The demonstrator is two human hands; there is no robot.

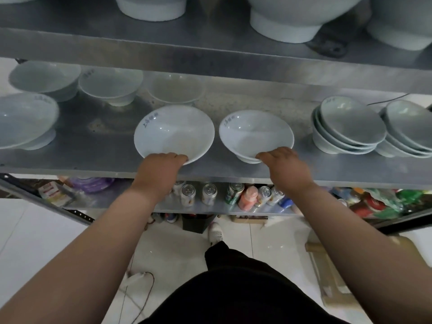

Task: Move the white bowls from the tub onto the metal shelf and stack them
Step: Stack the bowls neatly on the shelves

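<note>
Both hands hold bowls at the front of the middle shelf (93, 157). The left hand (161, 164) grips the near rim of the left bowl (174, 132), fingers curled over the edge; the bowl lies wholly beyond the knuckles, toward the back of the shelf. The right hand (282, 162) grips the near rim of the right bowl (256, 134) in the same way, with the bowl stretching away and slightly left of it. The two bowls sit just beside each other, rims apart.

Each bowl is round, so it has no long axis. Both mouths face up, and each carries a small blue mark inside the far-left rim. A white foot shows under the right bowl; whether a second bowl lies beneath it I cannot tell. The left bowl's foot is hidden.

Two stacks (348, 127) stand to the right on the same shelf, single bowls (109, 86) to the left and rear. Cans (210, 194) stand on the shelf below.
</note>
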